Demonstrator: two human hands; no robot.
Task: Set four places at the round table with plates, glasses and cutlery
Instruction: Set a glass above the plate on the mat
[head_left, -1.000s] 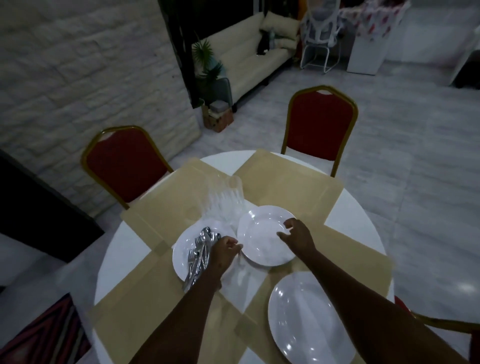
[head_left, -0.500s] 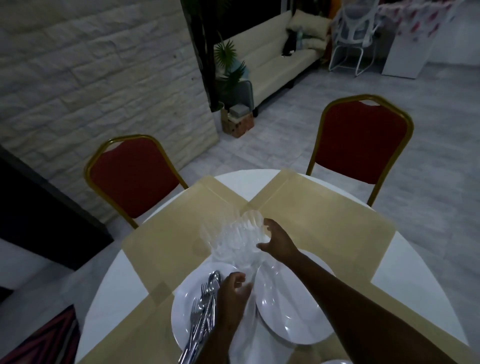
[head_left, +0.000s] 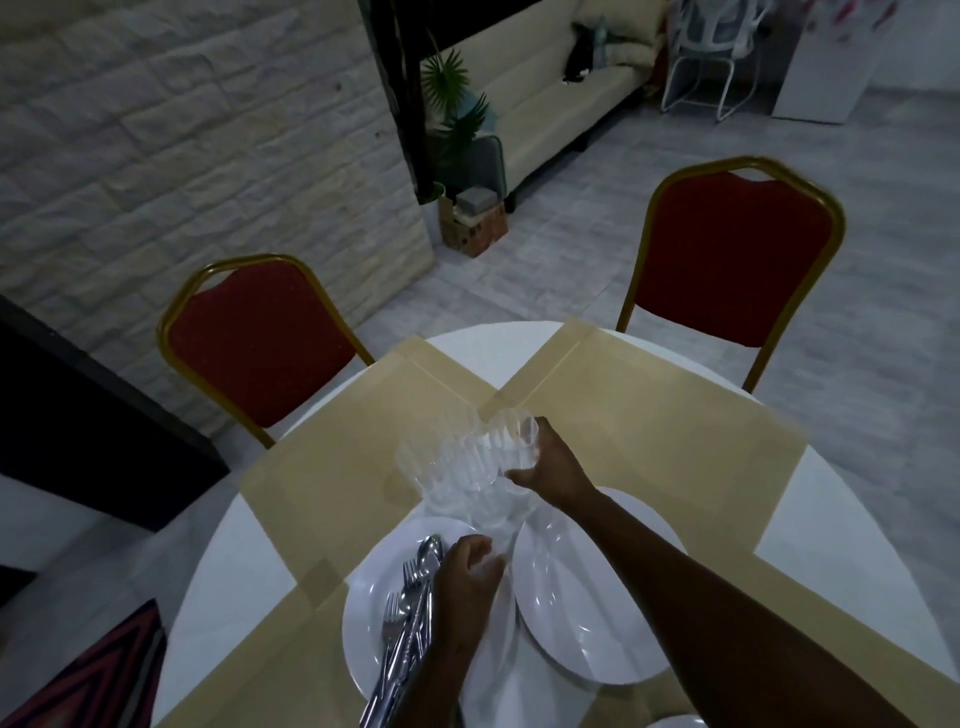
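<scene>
Glasses (head_left: 467, 467) clustered mid-frame on worktop (head_left: 249, 561), btwn mats. Right hand (head_left: 550, 465) fingers clamped on rightmost glass (head_left: 514, 439); left hand (head_left: 465, 577), lower centre, fingers curled on another glass's base, I think. Step: glasses out. Next: lift clear w/o knocking neighbours.

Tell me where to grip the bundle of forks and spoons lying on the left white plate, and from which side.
Grip the bundle of steel forks and spoons around its handles, near the table's near edge, coming from above. The heads fan out on the left white plate, while the handles lie close together, so one grip could gather them. The left hand is right beside them.
</scene>
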